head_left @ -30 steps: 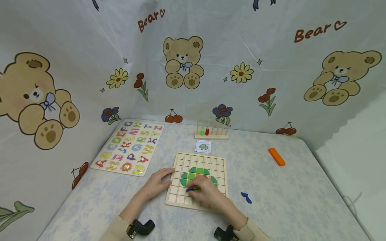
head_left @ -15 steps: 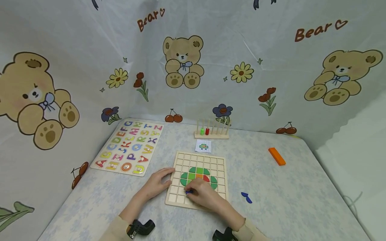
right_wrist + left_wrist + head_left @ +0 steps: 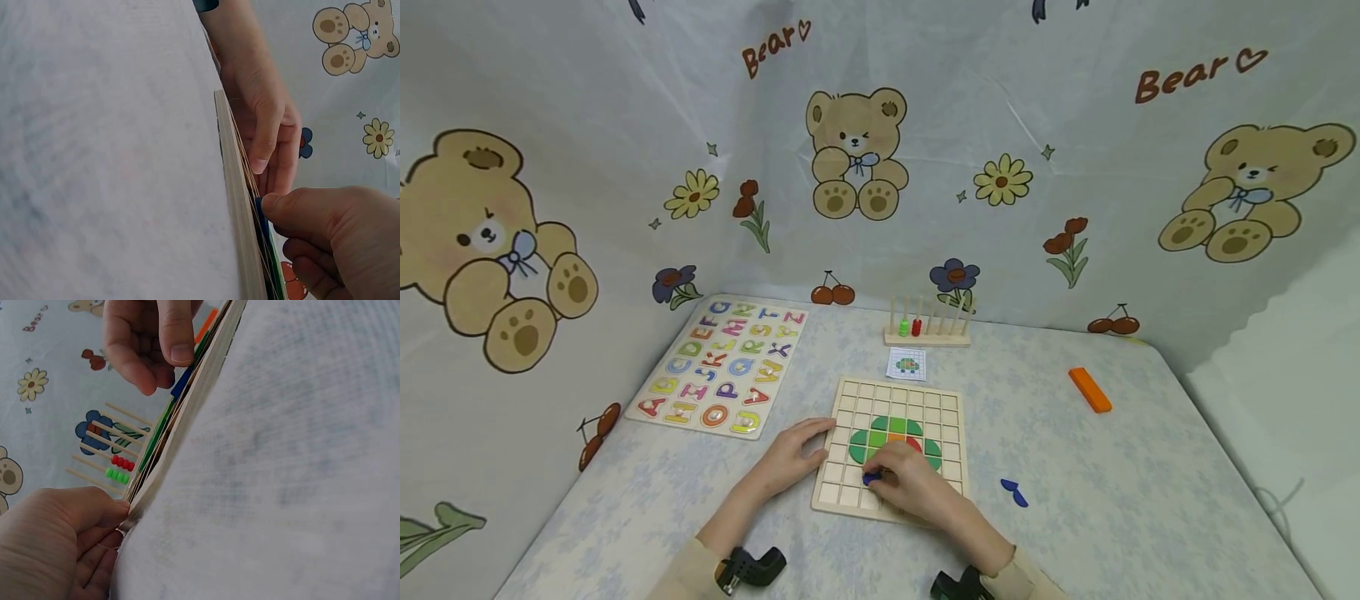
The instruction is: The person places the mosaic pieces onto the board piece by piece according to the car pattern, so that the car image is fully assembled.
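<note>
The wooden grid board [image 3: 835, 493] lies on the table, with green, orange and red tiles forming a domed shape in its middle. My right hand [image 3: 913, 477] pinches a small blue tile [image 3: 870, 479] between thumb and fingertips, just below the green tiles [image 3: 859, 448]. In the right wrist view, the thumb tip overlaps the blue tile [image 3: 260, 205], down at the board's surface. My left hand [image 3: 788, 457] rests against the board's left edge, thumb and fingers spread along it. Two loose blue tiles [image 3: 1018, 497] lie right of the board.
Behind the board lies a small picture card [image 3: 906, 364], and past it stands a peg rack [image 3: 927, 340] with green and red beads. An alphabet puzzle board [image 3: 707, 417] is at the back left. An orange block [image 3: 1089, 390] lies at right.
My right hand has shifted slightly left and nearer me with the blue tile, uncovering the red tile, then stayed nearly in place. My left hand has not moved.
</note>
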Available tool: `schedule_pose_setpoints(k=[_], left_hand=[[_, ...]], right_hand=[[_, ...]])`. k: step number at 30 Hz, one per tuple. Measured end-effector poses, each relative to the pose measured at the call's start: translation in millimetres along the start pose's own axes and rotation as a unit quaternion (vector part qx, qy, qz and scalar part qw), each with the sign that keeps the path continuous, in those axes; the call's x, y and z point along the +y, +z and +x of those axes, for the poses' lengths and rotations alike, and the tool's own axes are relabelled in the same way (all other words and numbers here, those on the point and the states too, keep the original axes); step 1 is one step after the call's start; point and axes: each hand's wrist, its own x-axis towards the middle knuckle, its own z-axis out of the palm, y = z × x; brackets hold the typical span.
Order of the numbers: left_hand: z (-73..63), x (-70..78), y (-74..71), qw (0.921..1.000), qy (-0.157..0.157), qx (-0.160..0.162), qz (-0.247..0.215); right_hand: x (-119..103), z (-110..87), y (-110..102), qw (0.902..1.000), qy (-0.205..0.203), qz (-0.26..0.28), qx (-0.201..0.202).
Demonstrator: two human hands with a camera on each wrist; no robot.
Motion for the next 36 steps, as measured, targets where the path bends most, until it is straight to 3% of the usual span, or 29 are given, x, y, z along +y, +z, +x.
schedule_pose_setpoints(k=[9, 21, 36], left_hand=[[-0.1, 1.0, -0.3, 1.0, -0.002, 0.002, 0.0], [0.0, 2.1, -0.7, 1.0, -0.003, 0.003, -0.004], [0.3, 2.2, -0.6, 1.0, -0.002, 0.0, -0.006]], right_hand=[[1.9, -1.1, 0.6, 0.9999, -0.015, -0.001, 0.002], [-1.3, 0.5, -0.9, 0.9985, -0.03, -0.046, -0.003], [-0.9, 1.6, 0.6, 0.9999, -0.012, -0.008, -0.008]])
